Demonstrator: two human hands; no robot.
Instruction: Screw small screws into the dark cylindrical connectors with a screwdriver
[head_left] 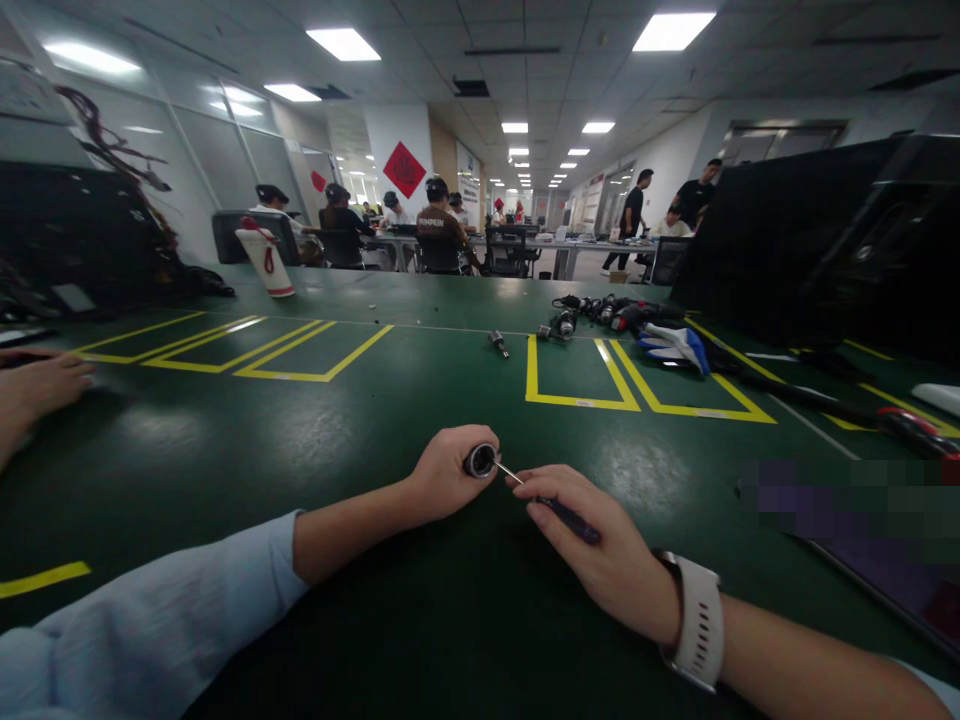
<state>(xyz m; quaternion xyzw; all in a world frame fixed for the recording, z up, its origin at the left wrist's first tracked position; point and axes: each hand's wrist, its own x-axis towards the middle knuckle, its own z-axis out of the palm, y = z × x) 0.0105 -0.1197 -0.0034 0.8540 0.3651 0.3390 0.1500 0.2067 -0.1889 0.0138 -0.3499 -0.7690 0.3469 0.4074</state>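
Observation:
My left hand (448, 470) is closed around a dark cylindrical part (480, 460) whose round, metal-rimmed open end faces me. In my right hand (600, 540) is a screwdriver (568, 520) with a dark handle, gripped between thumb and fingers. Its thin metal shaft points up and left, and the tip reaches the rim of the cylindrical part; whether it touches cannot be made out. Beyond my hands, a small metal part with a thin shaft (498, 344) lies on the green table (337, 460).
Yellow tape outlines (581, 403) mark the table. At the back right lie several dark metal parts (566, 322) and a blue-and-white glove (675, 348). A white cup (266, 258) stands at the back left. Another person's hand (45, 385) rests at the left edge. A purple-screened device (862, 560) lies right.

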